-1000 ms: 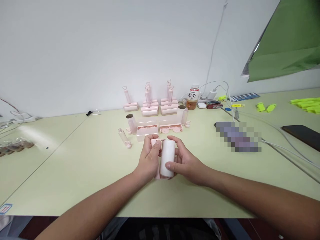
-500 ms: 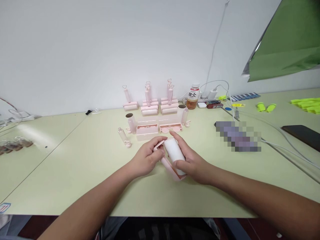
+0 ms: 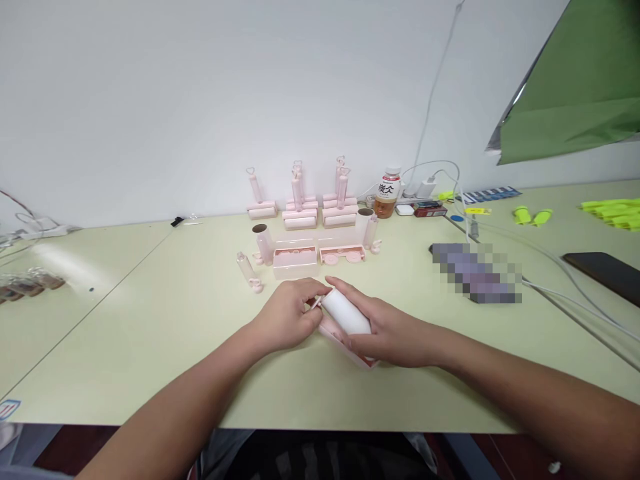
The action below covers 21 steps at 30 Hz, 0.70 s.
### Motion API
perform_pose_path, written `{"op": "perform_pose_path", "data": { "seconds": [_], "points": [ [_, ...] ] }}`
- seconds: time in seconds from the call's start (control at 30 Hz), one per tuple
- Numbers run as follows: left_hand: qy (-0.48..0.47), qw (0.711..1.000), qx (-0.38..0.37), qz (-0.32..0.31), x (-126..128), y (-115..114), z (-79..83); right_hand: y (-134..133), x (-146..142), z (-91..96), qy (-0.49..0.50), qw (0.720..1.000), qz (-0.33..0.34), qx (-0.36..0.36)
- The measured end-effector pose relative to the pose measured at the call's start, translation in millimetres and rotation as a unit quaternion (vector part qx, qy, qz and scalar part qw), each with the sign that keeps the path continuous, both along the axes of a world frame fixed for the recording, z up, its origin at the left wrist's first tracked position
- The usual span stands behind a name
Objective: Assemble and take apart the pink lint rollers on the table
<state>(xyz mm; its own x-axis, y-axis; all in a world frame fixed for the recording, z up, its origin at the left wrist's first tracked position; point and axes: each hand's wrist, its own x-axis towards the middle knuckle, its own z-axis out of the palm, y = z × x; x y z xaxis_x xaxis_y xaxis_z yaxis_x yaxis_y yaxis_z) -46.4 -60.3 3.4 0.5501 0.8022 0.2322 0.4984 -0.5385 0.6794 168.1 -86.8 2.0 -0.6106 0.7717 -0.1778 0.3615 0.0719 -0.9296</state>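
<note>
My right hand [image 3: 393, 327] is wrapped round a white lint roll [image 3: 345, 311], which lies tilted over a long pink case [image 3: 331, 329]. The case lies slanted near the front of the table, and part of it is hidden under the roll and my fingers. With thumb and fingertips, my left hand [image 3: 289, 315] pinches a thin pink end piece [image 3: 316, 303] against the roll's far left end. Beyond my hands stand two pink trays, one at the left [image 3: 295, 265] and one at the right [image 3: 343, 256], with round-ended pink parts in them.
Pink lint rollers with upright handles [image 3: 299, 219] line the wall. Near the trays are cardboard-cored rolls [image 3: 265, 247], a clear tube [image 3: 245, 268] and small pink parts. A drink bottle [image 3: 387, 193], white cables, a blurred item [image 3: 473, 273] and a black phone [image 3: 607, 270] are to the right.
The white roll has tipped lower and leans further left toward the end piece. My right hand lies flatter over it, and the pink end piece has turned edge-on in my left hand.
</note>
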Motion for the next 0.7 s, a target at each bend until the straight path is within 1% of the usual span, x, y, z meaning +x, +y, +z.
{"op": "perform_pose_path", "data": {
  "seconds": [0.1,0.27,0.37,0.5,0.6,0.7],
  "points": [
    [-0.002,1.000,-0.012,0.010,1.0,-0.7,0.4,0.9,0.6,2.6,-0.013,1.000,0.012,0.019],
    [0.020,1.000,-0.018,0.013,3.7,-2.4,-0.6,3.8,3.5,2.6,-0.040,0.998,0.041,0.022],
    [0.025,0.999,-0.025,0.019,5.2,-3.5,-0.8,4.2,4.2,1.9,-0.039,0.997,0.053,0.034],
    [-0.010,0.998,-0.056,0.031,6.4,-4.2,-1.4,3.7,4.1,3.0,-0.033,0.995,0.073,0.057],
    [-0.026,0.996,-0.079,0.037,5.9,-4.0,-3.7,3.6,6.2,3.9,-0.033,0.991,0.084,0.095],
    [-0.045,0.991,-0.123,0.028,3.7,-3.4,-6.6,4.3,9.8,3.4,-0.028,0.986,0.096,0.131]
  ]
}}
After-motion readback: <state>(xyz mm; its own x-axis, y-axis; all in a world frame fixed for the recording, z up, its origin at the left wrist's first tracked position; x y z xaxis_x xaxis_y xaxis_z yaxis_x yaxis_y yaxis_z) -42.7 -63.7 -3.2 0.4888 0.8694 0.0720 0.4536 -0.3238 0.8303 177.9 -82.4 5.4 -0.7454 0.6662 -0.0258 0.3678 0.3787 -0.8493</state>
